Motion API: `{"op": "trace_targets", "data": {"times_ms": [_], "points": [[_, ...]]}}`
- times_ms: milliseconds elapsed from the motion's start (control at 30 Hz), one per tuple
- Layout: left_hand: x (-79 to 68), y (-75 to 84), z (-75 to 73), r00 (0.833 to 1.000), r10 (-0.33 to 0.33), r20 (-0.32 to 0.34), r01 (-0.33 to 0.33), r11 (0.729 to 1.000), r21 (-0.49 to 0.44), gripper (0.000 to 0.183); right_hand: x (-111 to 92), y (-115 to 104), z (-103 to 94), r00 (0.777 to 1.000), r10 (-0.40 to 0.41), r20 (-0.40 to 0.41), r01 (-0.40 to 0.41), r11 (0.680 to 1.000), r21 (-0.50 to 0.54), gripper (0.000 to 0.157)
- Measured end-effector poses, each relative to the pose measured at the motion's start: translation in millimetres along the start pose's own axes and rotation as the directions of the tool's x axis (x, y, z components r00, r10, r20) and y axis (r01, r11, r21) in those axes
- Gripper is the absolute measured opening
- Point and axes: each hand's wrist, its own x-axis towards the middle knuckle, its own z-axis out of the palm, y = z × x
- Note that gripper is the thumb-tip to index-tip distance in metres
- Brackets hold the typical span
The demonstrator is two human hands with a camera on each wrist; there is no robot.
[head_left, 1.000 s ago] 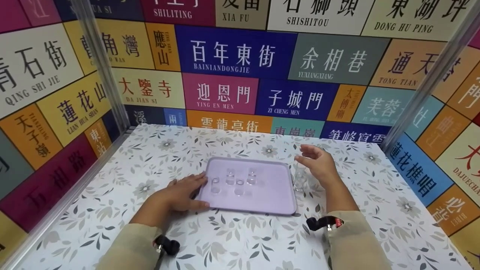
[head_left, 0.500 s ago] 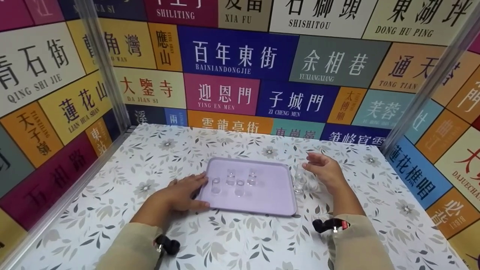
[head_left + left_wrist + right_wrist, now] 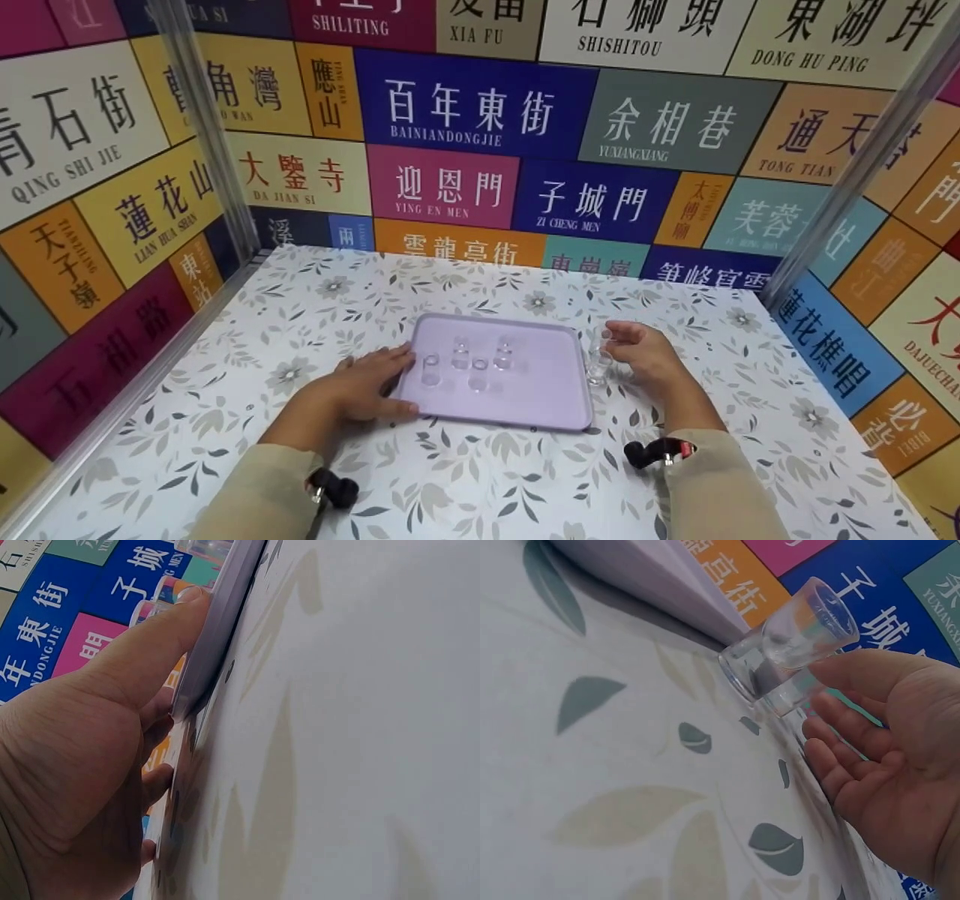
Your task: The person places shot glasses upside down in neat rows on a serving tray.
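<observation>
A lilac tray (image 3: 525, 405) lies on the table, bearing several small clear shot glasses (image 3: 478, 376). My left hand (image 3: 367, 386) rests along its left side, fingers extended, with the thumb (image 3: 161, 637) against the rim. Just right of the tray stand two more clear glasses, one nearer (image 3: 598, 370) and one farther (image 3: 601, 337). My right hand (image 3: 641, 352) is beside the farther glass, its thumb and index fingertips right at the glass. In the right wrist view, the nearer glass (image 3: 810, 626) overlaps the farther one, and the other fingers (image 3: 840, 735) are loosely bent.
White cloth with a grey leaf and flower print covers the table (image 3: 480, 480). Colourful sign panels (image 3: 472, 101) with large characters line the back and sides. Transparent corner posts (image 3: 217, 150) rise at the table's back corners.
My right hand has come down and drawn nearer to the farther glass, its fingertips now beside it. My left hand, the tray and the glasses on it stay in place.
</observation>
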Motion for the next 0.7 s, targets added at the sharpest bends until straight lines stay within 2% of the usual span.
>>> {"op": "trace_targets", "data": {"times_ms": [100, 233, 367, 467, 700], "points": [[-0.5, 1.5, -0.8, 1.0, -0.007, 0.002, 0.007, 1.0, -0.007, 0.108, 2, 4, 3.2, 1.0, 0.01, -0.014, -0.01, 1.0, 0.004, 0.066], [-2.2, 2.5, -1.5, 1.0, -0.001, 0.004, 0.001, 1.0, -0.006, 0.108, 3, 6, 6.1, 0.999, 0.029, -0.026, -0.03, 0.999, -0.04, 0.066], [-3.1, 2.8, -1.9, 1.0, 0.005, 0.005, -0.005, 1.0, -0.007, 0.108, 3, 7, 8.5, 0.999, 0.009, -0.039, -0.014, 0.99, -0.139, 0.058], [-3.1, 3.3, -2.1, 1.0, 0.007, 0.007, -0.006, 1.0, -0.009, 0.107, 4, 6, 10.2, 0.998, -0.032, -0.052, 0.019, 0.972, -0.233, 0.053], [-2.0, 3.1, -1.6, 1.0, 0.004, 0.007, -0.004, 1.0, -0.003, 0.108, 6, 8, 12.6, 0.996, -0.052, -0.07, 0.025, 0.939, -0.343, 0.046]]}}
